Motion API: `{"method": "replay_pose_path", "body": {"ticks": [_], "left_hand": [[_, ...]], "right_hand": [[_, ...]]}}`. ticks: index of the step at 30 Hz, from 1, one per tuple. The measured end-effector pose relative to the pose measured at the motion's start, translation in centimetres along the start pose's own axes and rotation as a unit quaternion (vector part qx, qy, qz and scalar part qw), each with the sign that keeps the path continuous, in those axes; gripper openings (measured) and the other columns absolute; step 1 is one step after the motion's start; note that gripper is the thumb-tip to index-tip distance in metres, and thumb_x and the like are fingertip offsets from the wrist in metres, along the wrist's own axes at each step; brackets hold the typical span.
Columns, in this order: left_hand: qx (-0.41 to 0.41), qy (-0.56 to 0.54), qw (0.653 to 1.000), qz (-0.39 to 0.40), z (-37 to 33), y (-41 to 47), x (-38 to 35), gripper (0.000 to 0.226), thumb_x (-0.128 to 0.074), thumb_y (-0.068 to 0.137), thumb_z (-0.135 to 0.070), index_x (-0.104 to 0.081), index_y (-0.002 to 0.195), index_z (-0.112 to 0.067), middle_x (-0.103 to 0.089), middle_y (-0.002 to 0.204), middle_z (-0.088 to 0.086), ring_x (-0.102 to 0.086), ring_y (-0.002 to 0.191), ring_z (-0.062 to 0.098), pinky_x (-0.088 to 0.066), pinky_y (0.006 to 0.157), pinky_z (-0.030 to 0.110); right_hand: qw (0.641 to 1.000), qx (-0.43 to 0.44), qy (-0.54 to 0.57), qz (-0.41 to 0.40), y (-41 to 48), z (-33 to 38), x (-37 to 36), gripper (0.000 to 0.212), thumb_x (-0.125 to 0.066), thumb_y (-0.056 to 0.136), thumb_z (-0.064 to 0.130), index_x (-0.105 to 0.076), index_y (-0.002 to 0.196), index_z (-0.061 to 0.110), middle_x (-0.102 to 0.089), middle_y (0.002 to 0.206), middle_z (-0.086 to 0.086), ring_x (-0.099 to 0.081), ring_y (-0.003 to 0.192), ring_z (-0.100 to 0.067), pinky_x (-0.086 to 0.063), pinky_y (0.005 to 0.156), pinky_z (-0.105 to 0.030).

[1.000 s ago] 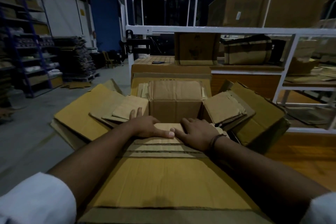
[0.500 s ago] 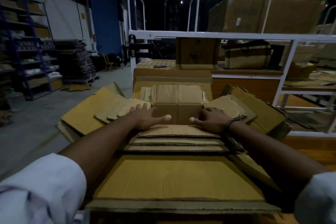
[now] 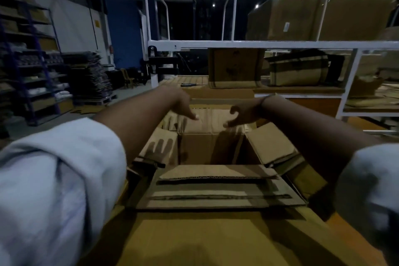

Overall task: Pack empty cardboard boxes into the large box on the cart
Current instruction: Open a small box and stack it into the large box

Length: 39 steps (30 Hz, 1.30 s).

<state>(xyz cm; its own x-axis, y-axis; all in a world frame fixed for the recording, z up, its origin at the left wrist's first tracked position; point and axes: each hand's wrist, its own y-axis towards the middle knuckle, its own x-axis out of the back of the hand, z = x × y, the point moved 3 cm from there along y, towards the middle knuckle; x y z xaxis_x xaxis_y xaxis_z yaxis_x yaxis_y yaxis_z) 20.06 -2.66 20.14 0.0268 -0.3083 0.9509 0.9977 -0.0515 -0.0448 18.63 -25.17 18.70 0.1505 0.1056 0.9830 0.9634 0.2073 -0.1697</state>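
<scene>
Dim warehouse, white metal rack (image 3: 259,44) behind. Large box (image 3: 198,149) stands open directly ahead. Flattened cardboard boxes (image 3: 216,188) lie across its near side, long axis left to right. Left hand (image 3: 181,103), fingers straight, and right hand (image 3: 241,113), fingers loosely curled, hover empty above the far rim, beyond the stack and about equally near it.

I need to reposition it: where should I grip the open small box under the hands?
Likely by its left and right top rims, from above: the small box stands upright and open, flaps splayed outward, leaving those rims exposed. The left hand and right hand hover over it.
</scene>
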Motion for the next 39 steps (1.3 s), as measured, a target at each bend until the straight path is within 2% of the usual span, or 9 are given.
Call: {"method": "replay_pose_path", "body": {"ticks": [4,7,9,12,21,25,28,33,39], "left_hand": [[-0.036,-0.119,0.992,0.024,-3.9,2.7,0.6,0.068,-0.056,0.096,-0.061,-0.042,0.154,-0.028,-0.041,0.159,0.008,-0.042,0.143,0.032,-0.040,0.111,0.053],[-0.025,-0.194,0.980,0.035,-6.7,3.2,-5.2,0.057,-0.067,0.092,-0.040,-0.049,0.146,-0.031,-0.052,0.148,0.006,-0.056,0.124,0.029,-0.048,0.092,0.046],[-0.010,-0.188,0.982,0.011,-8.1,3.5,-9.9,0.068,-0.061,0.096,-0.047,-0.036,0.157,-0.028,-0.034,0.164,0.006,-0.039,0.144,0.036,-0.040,0.110,0.054],[-0.001,-0.163,0.986,-0.028,-9.1,4.0,-13.8,0.102,-0.061,0.093,-0.059,0.003,0.166,-0.026,0.010,0.173,-0.002,0.004,0.158,0.038,-0.011,0.123,0.061],[-0.002,-0.180,0.981,-0.066,-8.8,3.9,-13.8,0.094,-0.060,0.094,-0.055,-0.003,0.165,-0.030,0.002,0.174,-0.004,-0.001,0.158,0.035,-0.007,0.124,0.062],[0.074,-0.198,0.972,-0.104,-8.1,2.4,-12.6,0.056,-0.055,0.095,-0.044,-0.044,0.147,-0.028,-0.045,0.152,0.005,-0.036,0.143,0.037,-0.024,0.113,0.067],[0.133,-0.201,0.968,-0.076,-7.2,0.0,-12.4,0.039,-0.053,0.097,-0.043,-0.060,0.129,-0.023,-0.059,0.136,0.008,-0.039,0.139,0.042,-0.016,0.113,0.073],[0.156,-0.152,0.975,-0.047,-3.4,-3.0,-14.6,0.055,-0.050,0.096,-0.059,-0.054,0.142,-0.028,-0.041,0.155,0.014,-0.025,0.145,0.050,-0.010,0.115,0.070],[0.055,-0.165,0.983,-0.063,-1.2,-4.9,-15.3,0.081,-0.034,0.092,-0.082,-0.039,0.155,-0.032,-0.029,0.167,0.007,-0.017,0.154,0.041,-0.011,0.121,0.058]], "right_hand": [[0.993,0.035,0.113,-0.027,2.9,2.5,0.9,0.059,-0.055,0.098,0.058,-0.048,0.145,0.023,-0.049,0.148,-0.006,-0.046,0.133,-0.029,-0.042,0.102,-0.047],[0.992,0.022,0.127,-0.015,6.7,3.0,-5.5,0.048,-0.068,0.090,0.053,-0.053,0.131,0.033,-0.049,0.142,-0.004,-0.047,0.126,-0.031,-0.043,0.106,-0.054],[0.994,0.008,0.103,-0.042,8.6,2.9,-10.5,0.079,-0.068,0.086,0.060,-0.034,0.151,0.031,-0.021,0.165,-0.007,-0.023,0.148,-0.039,-0.028,0.117,-0.061],[0.994,0.011,0.078,-0.070,10.0,2.7,-13.4,0.112,-0.066,0.084,0.067,0.003,0.163,0.028,0.016,0.170,-0.005,0.013,0.155,-0.039,-0.004,0.123,-0.062],[0.992,0.030,0.081,-0.097,10.0,1.9,-12.8,0.106,-0.068,0.082,0.067,-0.007,0.162,0.035,0.005,0.172,0.000,0.005,0.157,-0.033,-0.008,0.123,-0.062],[0.993,0.033,0.079,-0.086,8.9,1.6,-12.7,0.102,-0.065,0.088,0.064,-0.002,0.163,0.035,0.011,0.172,0.001,0.010,0.157,-0.031,-0.005,0.125,-0.059],[0.995,0.005,0.038,-0.093,7.2,0.4,-12.7,0.095,-0.059,0.090,0.067,-0.007,0.163,0.033,0.005,0.172,0.000,0.006,0.157,-0.033,-0.003,0.124,-0.060],[0.992,-0.068,-0.022,-0.106,2.9,-2.1,-12.9,0.083,-0.045,0.095,0.069,-0.019,0.162,0.028,-0.007,0.170,-0.012,0.002,0.156,-0.041,-0.001,0.125,-0.058],[0.990,-0.110,0.020,-0.090,-1.0,-2.1,-12.7,0.076,-0.032,0.099,0.070,-0.031,0.158,0.023,-0.020,0.167,-0.016,-0.014,0.154,-0.037,-0.011,0.125,-0.052]]}}
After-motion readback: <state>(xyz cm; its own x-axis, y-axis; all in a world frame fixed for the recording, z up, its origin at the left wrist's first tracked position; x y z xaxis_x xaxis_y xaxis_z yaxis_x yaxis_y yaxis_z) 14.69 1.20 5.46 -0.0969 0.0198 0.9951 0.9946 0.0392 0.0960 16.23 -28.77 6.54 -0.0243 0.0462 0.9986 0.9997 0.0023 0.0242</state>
